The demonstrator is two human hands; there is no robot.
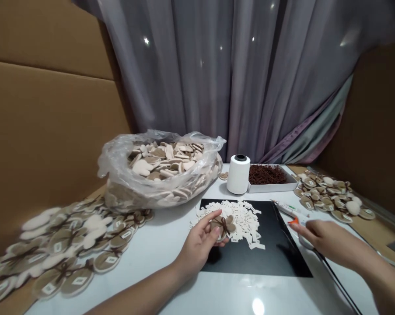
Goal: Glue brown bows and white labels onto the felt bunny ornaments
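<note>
Over the black mat (269, 262), my left hand (199, 245) pinches a small brown felt animal-head shape (228, 225) with rounded ears and a dark brown bow. Just behind it lies a heap of small white labels (246, 218). Off the mat's right edge, my right hand (331, 240) is closed around what looks like a glue gun (293, 221). It has an orange part at the fingertips, a white body partly hidden by the hand, and a black cord running toward me.
An open plastic bag (118, 166) bulges with plain felt pieces. A white thread cone (238, 175) stands beside a white tray (272, 188) of dark brown bows. Labelled felt pieces with bows lie in a left pile (57, 245) and a right pile (328, 197). Cardboard walls (46, 122) and a grey curtain (197, 78) enclose the table.
</note>
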